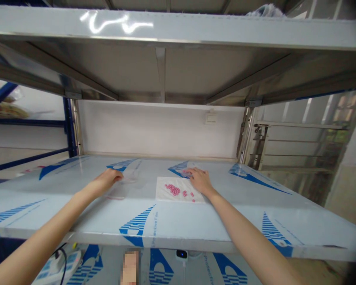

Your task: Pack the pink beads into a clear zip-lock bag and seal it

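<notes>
My left hand [111, 179] is closed in a pinch at the edge of a clear plastic bag [131, 177], whose outline is faint against the shelf. Below that hand, a thin pink strand [115, 198] lies on the surface. A white sheet [163, 196] lies flat between my hands, with a cluster of small pink beads [173, 190] on it and several loose ones to the right. Over the sheet's far right corner, my right hand [200, 180] has bent fingers closed on a small clear packet [186, 171] with a pinkish tint. Its contents are hard to make out.
The work surface [184, 225] is a metal shelf wrapped in blue-printed protective film. A second shelf [178, 29] hangs low above it. Blue rack posts [69, 126] stand at left. Below the front edge are a power strip [68, 263] and a small device with a lit screen [182, 254].
</notes>
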Action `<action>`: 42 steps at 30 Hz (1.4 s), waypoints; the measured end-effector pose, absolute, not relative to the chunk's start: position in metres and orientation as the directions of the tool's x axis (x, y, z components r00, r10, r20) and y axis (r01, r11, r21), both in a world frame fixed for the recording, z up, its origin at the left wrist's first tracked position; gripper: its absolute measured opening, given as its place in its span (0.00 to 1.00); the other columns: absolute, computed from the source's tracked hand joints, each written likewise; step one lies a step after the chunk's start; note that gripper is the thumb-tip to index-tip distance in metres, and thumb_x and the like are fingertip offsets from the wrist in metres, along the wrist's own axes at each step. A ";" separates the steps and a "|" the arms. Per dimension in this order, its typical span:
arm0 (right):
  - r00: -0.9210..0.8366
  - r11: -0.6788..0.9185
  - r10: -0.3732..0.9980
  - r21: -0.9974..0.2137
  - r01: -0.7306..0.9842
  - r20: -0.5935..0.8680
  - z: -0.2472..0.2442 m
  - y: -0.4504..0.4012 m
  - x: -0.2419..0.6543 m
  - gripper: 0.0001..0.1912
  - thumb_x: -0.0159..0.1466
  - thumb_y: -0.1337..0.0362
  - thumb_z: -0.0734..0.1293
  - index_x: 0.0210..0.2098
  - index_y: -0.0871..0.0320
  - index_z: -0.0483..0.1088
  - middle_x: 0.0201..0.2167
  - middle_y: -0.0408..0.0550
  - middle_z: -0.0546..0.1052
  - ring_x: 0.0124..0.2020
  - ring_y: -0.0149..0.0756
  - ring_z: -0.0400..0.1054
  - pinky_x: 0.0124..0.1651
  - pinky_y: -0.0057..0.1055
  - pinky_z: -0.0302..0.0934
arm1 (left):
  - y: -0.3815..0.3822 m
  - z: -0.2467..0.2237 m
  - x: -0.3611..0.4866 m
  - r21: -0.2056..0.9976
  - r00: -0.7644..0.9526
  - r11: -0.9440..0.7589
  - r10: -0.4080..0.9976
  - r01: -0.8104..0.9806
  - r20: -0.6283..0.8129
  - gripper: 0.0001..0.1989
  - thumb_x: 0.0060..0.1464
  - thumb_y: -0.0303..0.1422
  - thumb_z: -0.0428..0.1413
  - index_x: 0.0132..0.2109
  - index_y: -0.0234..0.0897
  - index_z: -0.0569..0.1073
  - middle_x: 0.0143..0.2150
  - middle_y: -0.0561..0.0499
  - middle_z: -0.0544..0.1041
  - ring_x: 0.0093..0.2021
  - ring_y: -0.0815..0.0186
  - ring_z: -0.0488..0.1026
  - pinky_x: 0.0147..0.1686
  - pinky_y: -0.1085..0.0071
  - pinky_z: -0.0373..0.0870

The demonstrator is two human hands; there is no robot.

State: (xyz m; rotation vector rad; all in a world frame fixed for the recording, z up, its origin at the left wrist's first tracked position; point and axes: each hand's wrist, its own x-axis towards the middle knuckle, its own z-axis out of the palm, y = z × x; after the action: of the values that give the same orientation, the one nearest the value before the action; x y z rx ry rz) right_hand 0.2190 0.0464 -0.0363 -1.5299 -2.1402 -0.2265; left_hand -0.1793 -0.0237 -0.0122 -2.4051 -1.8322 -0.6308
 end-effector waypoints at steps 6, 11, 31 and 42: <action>-0.285 0.385 0.836 -0.132 0.913 0.469 -0.036 0.046 0.219 0.22 0.61 0.72 0.56 0.50 0.52 0.71 0.55 0.49 0.71 0.56 0.41 0.63 0.57 0.45 0.46 | -0.032 -0.011 -0.190 0.207 0.171 -0.247 0.929 0.947 0.328 0.11 0.47 0.34 0.51 0.29 0.36 0.77 0.30 0.44 0.79 0.32 0.57 0.75 0.35 0.67 0.64; -0.305 0.394 0.840 -0.117 0.912 0.448 -0.038 0.050 0.221 0.21 0.62 0.71 0.56 0.50 0.53 0.71 0.56 0.50 0.70 0.57 0.41 0.62 0.57 0.44 0.47 | -0.040 -0.008 -0.197 0.302 0.233 -0.328 0.922 0.895 0.310 0.09 0.42 0.31 0.50 0.25 0.36 0.75 0.26 0.47 0.78 0.30 0.60 0.73 0.34 0.68 0.64; -0.456 0.564 0.753 -0.822 0.075 0.475 -0.011 0.022 0.184 0.31 0.57 0.47 0.68 0.57 0.50 0.66 0.49 0.50 0.75 0.49 0.38 0.69 0.56 0.39 0.59 | 0.008 0.039 -0.068 0.841 0.200 -0.507 0.858 0.186 0.473 0.16 0.49 0.44 0.56 0.35 0.36 0.65 0.32 0.51 0.76 0.27 0.66 0.76 0.30 0.69 0.73; -0.217 0.585 0.800 -0.807 0.077 0.559 -0.008 0.025 0.180 0.20 0.51 0.48 0.71 0.29 0.60 0.78 0.31 0.52 0.80 0.28 0.34 0.70 0.37 0.33 0.64 | 0.016 -0.005 -0.032 0.423 0.067 -0.634 0.601 0.648 0.797 0.18 0.59 0.37 0.49 0.54 0.37 0.59 0.52 0.41 0.70 0.47 0.61 0.71 0.44 0.63 0.67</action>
State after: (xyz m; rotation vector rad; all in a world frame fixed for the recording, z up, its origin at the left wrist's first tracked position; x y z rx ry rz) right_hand 0.1798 0.0255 -0.0076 -0.7379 -1.6754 0.7900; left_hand -0.0325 0.0155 -0.0048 -2.2623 -1.3245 -1.6498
